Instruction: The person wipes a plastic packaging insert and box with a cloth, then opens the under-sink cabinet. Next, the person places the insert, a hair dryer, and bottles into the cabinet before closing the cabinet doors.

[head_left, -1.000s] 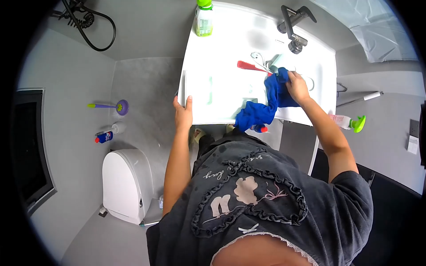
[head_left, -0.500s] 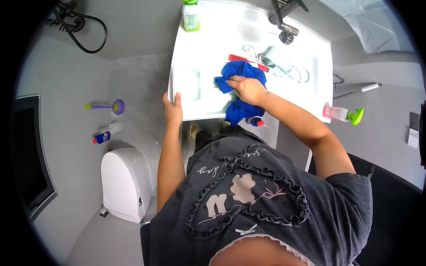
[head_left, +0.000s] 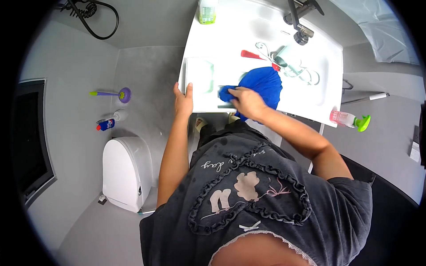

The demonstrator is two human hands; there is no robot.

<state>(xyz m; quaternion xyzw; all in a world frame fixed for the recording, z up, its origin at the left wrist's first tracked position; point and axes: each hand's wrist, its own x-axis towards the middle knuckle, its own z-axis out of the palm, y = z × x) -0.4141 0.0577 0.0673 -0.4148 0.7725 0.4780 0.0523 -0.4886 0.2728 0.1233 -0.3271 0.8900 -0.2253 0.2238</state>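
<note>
A white compartmented tray (head_left: 190, 84) sits at the front left of the white washbasin counter. My left hand (head_left: 183, 103) grips its left side, thumb and fingers on either side of the edge. My right hand (head_left: 249, 103) is closed on a blue cloth (head_left: 262, 84), pressing a bunched end into the tray's front part. The rest of the cloth spreads to the right and hangs over the front edge. Behind it lies a red comb (head_left: 251, 54), partly covered by the cloth. A pale green hair dryer (head_left: 284, 57) with its cord lies beside the comb.
A dark faucet (head_left: 301, 26) stands at the back of the basin. A green-and-white bottle (head_left: 207, 12) is at the back left, and a pink spray bottle (head_left: 344, 118) at the right edge. A toilet (head_left: 124, 173) and a purple plunger (head_left: 124, 95) are to the left.
My right hand has moved the cloth's bunched end toward the tray's front left. The loose cloth now billows to the right over the comb. My left hand keeps its grip; the view has shifted slightly.
</note>
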